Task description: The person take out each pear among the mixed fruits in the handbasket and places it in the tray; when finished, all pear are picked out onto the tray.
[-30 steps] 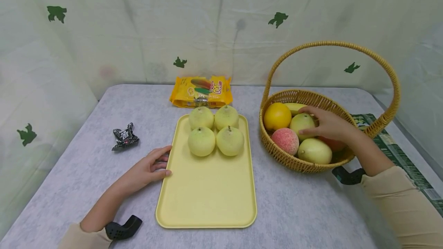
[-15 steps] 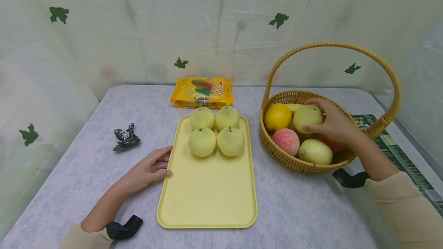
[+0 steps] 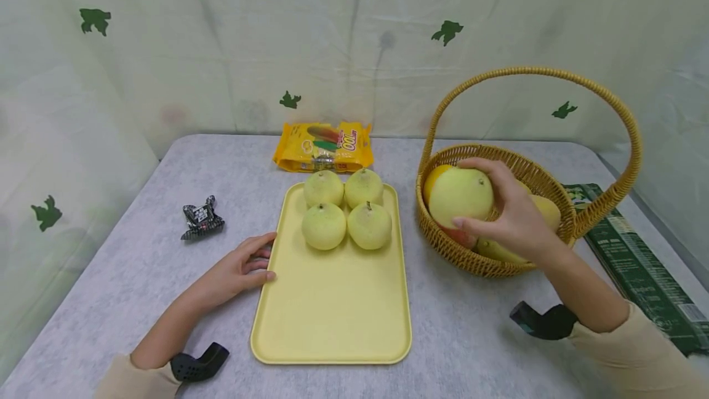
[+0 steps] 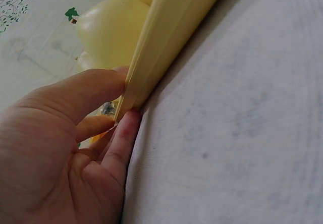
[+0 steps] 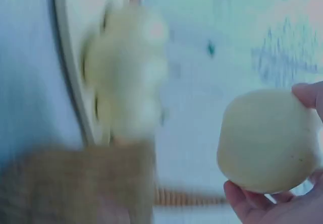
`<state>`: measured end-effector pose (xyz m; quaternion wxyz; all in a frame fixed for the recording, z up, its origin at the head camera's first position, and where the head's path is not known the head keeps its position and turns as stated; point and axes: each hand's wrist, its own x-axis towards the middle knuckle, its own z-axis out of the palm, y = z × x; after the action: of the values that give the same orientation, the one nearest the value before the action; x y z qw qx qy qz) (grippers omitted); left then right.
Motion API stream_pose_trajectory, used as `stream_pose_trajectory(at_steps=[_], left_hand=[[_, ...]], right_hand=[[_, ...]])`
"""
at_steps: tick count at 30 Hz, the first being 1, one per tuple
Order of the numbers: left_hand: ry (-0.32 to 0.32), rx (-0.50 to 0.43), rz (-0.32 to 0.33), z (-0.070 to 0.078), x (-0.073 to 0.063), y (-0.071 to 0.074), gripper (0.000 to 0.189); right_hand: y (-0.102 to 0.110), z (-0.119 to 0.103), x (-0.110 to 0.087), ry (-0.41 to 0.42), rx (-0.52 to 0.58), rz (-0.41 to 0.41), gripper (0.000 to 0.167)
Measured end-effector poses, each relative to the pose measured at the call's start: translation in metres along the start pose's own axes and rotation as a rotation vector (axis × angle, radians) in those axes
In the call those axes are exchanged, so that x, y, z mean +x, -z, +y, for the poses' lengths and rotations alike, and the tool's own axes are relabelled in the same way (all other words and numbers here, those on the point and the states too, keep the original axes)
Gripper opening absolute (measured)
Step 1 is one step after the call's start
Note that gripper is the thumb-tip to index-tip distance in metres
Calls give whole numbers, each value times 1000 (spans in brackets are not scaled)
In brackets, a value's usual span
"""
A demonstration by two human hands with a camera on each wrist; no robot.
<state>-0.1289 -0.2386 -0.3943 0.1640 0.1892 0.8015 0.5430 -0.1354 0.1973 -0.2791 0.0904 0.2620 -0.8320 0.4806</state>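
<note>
My right hand (image 3: 512,214) grips a round pale yellow-green pear (image 3: 461,194), thumb on the near side and fingers round the far side. It is held above the left part of the wicker basket (image 3: 493,270). Under it, an orange (image 3: 434,178) and a pink peach (image 3: 460,237) are partly covered. In the right wrist view, thumb and fingertips clasp the pear (image 5: 267,141). At the left rim of the yellow tray (image 3: 332,313), my left hand (image 3: 232,273) holds the edge, thumb over the rim and fingers against the side. Several similar pears (image 3: 323,226) sit at the tray's far end.
Yellowish fruit (image 3: 547,211) and a pale green one (image 3: 495,251) also lie in the basket, under its tall handle (image 3: 532,70). Behind the tray is a yellow snack packet (image 3: 324,146). A small black wrapper (image 3: 202,220) lies left; a green printed package (image 3: 642,270) lies right.
My right hand has lifted the pear out from among the basket's fruit and moved it left, above the orange and peach. My left hand and the tray have stayed put.
</note>
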Motion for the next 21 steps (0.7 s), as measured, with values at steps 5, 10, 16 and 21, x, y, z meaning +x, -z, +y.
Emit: stream_pose_trajectory(at_steps=[5, 10, 16, 21], left_hand=[[-9, 4, 3, 0, 0, 0, 73], [-6, 0, 1, -1, 1, 0, 74], [-11, -7, -4, -1, 1, 0, 74], [-13, -8, -5, -1, 1, 0, 73]], right_hand=[[-48, -11, -5, 30, 98, -108, 75], [-97, -12, -10, 5, 121, -213, 73], [-134, -8, -12, 1, 124, -316, 71], [-152, -4, -11, 5, 90, -363, 70]])
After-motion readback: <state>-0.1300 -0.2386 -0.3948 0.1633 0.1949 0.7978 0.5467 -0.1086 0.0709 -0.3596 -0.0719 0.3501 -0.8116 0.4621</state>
